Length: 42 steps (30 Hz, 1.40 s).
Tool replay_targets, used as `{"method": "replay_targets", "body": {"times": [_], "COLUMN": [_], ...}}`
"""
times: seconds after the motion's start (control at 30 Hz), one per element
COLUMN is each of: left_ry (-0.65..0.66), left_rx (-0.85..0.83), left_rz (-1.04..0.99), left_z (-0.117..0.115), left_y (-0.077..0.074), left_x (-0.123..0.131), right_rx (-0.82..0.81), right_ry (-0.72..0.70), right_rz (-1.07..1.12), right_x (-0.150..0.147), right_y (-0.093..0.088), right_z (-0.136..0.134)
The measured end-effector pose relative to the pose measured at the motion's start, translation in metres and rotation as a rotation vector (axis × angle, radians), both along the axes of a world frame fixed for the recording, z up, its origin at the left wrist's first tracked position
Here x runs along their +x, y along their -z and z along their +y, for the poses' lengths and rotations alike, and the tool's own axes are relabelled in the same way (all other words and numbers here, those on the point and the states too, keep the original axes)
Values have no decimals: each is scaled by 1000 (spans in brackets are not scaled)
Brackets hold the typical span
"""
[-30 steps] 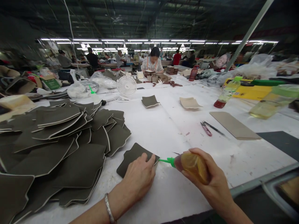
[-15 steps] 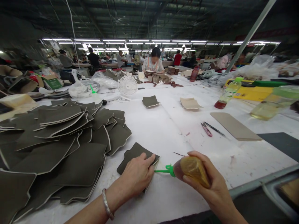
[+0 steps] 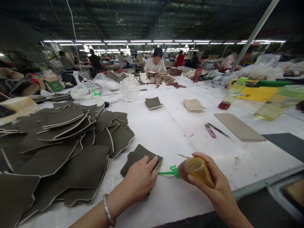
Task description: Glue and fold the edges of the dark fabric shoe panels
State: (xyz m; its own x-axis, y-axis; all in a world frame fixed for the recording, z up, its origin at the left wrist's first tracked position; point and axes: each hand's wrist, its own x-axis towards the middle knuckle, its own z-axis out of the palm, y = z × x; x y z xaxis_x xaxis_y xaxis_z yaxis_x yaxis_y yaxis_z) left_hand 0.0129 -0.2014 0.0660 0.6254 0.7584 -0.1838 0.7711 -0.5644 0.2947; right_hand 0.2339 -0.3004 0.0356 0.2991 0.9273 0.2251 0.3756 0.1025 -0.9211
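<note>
My left hand (image 3: 140,175), with a silver bangle at the wrist, holds down a dark olive-grey sheet piece (image 3: 136,155) on the white table. One finger stretches along its top near the right corner; the palm hides much of the piece. My right hand (image 3: 217,180) is wrapped round a squeeze bottle (image 3: 197,171) of amber-brown liquid, tilted nearly on its side. Its thin green nozzle (image 3: 166,173) points left, with the tip close beside the piece's right edge and my left hand. Whether the tip touches the edge I cannot tell.
A spread pile of similar dark pieces (image 3: 71,158) covers the left. Ahead lie one dark piece (image 3: 153,103), beige pieces (image 3: 193,104) and pink-handled thread snips (image 3: 210,130). Bottles (image 3: 232,93) stand at right, a white fan (image 3: 129,87) farther off. A co-worker (image 3: 155,65) sits opposite.
Both hands keep almost the same place. The bottle and its nozzle have shifted very slightly, and the whole view has moved a little.
</note>
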Motion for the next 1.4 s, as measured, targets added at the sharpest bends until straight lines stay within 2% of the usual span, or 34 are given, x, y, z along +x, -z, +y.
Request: {"method": "replay_targets", "body": {"times": [0.13, 0.27, 0.4, 0.53, 0.67, 0.73, 0.87, 1.0, 1.03, 1.17, 1.23, 1.4], "left_ry": [2, -4, -5, 4, 6, 4, 8, 10, 9, 13, 15, 18], "left_rx": [-10, -10, -24, -16, -24, -26, -25, -35, -35, -42, -54, -55], "left_rz": [2, 14, 16, 2, -15, -26, -32, -22, -21, -25, -20, -27], "left_z": [0, -1, -2, -3, -3, -3, -3, -3, -3, -2, -1, 1], "left_y": [0, -1, -3, -2, 2, 3, 2, 1, 2, 2, 2, 2], "left_x": [-1, -1, -1, -3, -5, -5, -6, -5, -5, -5, -4, -3], "right_rx": [-45, -27, -88, -38, -60, -57, 9, -11, -22, 13, 41, 15], "right_ry": [-79, -35, -85, -60, -150, -126, -31, -201, -208, -38, -15, -178], "right_rz": [49, 41, 177, 94, 171, 166, 21, 115, 141, 68, 50, 119], "right_x": [-1, -5, -12, -10, -8, -7, -3, -4, -4, -3, -3, -2], "right_y": [2, 2, 1, 6, 13, 13, 13, 15, 15, 12, 11, 13], "right_z": [-3, -7, -12, -13, -14, -14, -14, -13, -12, -8, -8, -8]}}
